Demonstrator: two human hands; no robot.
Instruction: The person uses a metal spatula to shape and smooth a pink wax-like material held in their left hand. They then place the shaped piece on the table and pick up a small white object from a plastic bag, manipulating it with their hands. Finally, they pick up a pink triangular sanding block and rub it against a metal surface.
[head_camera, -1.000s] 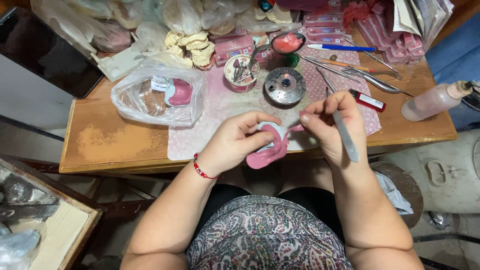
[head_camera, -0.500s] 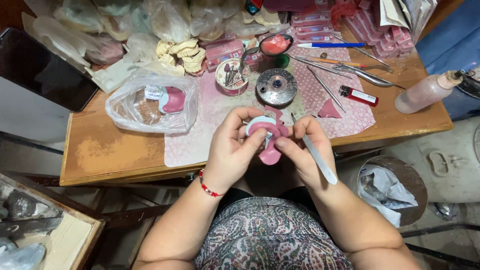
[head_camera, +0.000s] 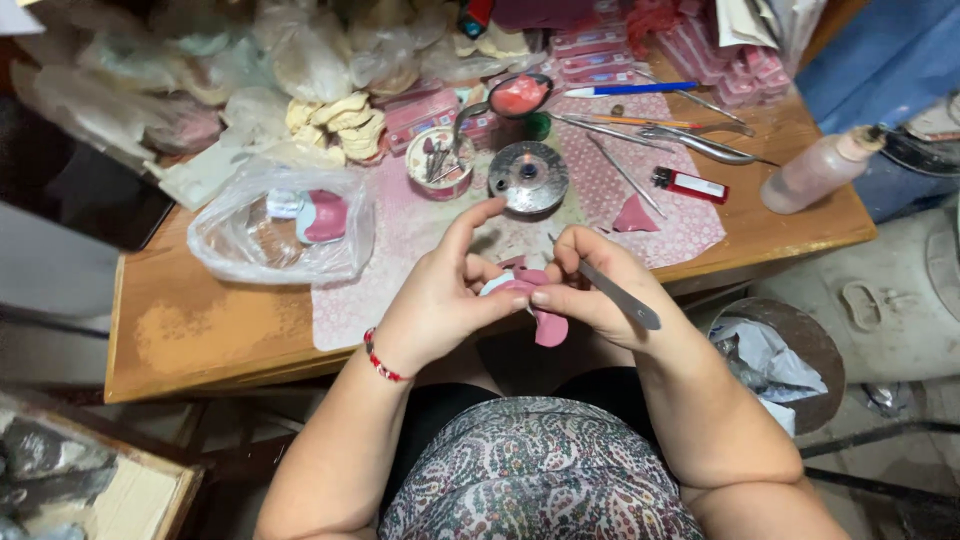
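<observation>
Wooden table (head_camera: 200, 330), two hands, left hand (head_camera: 445, 300), right hand (head_camera: 600, 290), one pink wax piece (head_camera: 548, 328), one metal spatula (head_camera: 620, 297)

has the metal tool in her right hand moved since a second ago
Yes: the metal tool has swung from near upright to slanting, against the table edge.

Tabletop (head_camera: 200, 330): plastic bag (head_camera: 280, 225) at left; metal dish (head_camera: 527, 177) centre w/ small tool cup (head_camera: 440, 160) to its left; lighter (head_camera: 690, 184) right of dish; bottle (head_camera: 820, 168) far right. Waste bin (head_camera: 790, 360) on floor, below tabletop's right edge.
</observation>
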